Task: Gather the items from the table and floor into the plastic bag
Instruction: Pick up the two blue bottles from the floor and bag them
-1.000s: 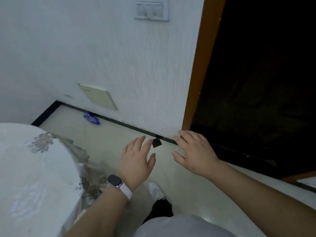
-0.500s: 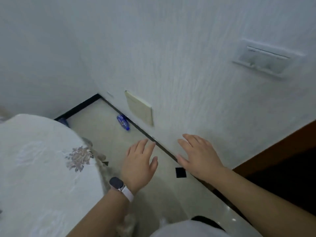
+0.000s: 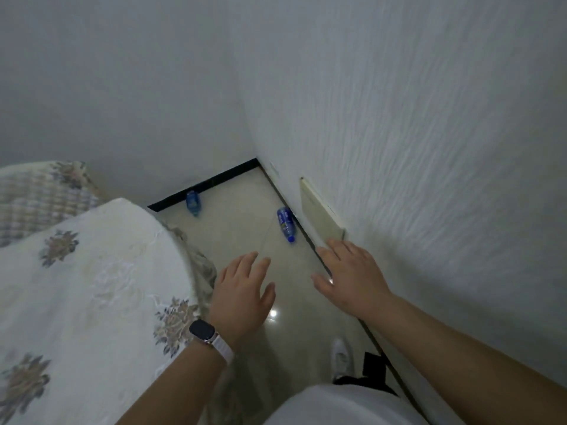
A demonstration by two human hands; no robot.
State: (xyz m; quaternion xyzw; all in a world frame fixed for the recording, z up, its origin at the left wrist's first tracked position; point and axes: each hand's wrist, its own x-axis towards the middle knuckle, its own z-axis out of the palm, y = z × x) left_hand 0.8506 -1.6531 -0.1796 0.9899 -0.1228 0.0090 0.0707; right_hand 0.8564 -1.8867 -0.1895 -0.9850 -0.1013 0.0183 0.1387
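Two blue plastic bottles lie on the pale tiled floor in the room's corner. One bottle rests beside the right wall, cap toward me. The other bottle lies against the black skirting of the far wall. My left hand, with a watch on its wrist, hovers open above the floor, short of the nearer bottle. My right hand is open too, fingers spread, close to the right wall. Neither hand holds anything. No plastic bag is in view.
A round table with a white flowered cloth fills the left. A beige panel sits low on the right wall. A patterned cushion shows at far left. My white shoe stands on the floor below my hands.
My view has swung left, away from the dark doorway and into the corner. A second bottle by the far wall has come into sight. Both hands stay open and empty.
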